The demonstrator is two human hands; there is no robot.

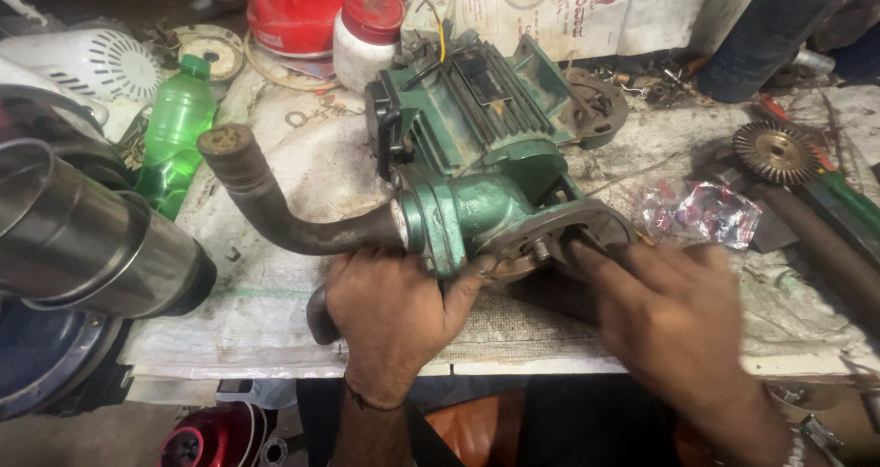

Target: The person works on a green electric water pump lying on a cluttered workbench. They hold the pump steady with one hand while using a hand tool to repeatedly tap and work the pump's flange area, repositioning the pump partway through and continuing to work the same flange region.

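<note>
A green electric pump [477, 155] lies on its side on the bench, with a ribbed motor body and a round flange face [550, 238] turned toward me. A dark curved pipe [275, 206] sticks out of its left side. My left hand [394, 316] grips the pump housing from below, thumb against the flange edge. My right hand [674, 325] holds a thin dark tool [587, 241], its tip pressed into the flange opening.
A green plastic bottle [176, 132] and a shiny steel cylinder [82, 238] sit at the left. A white jar with a red lid [367, 36] stands behind the pump. A brass toothed disc [775, 151] and a crumpled plastic wrapper [706, 212] lie at the right. The bench edge [513, 366] runs near me.
</note>
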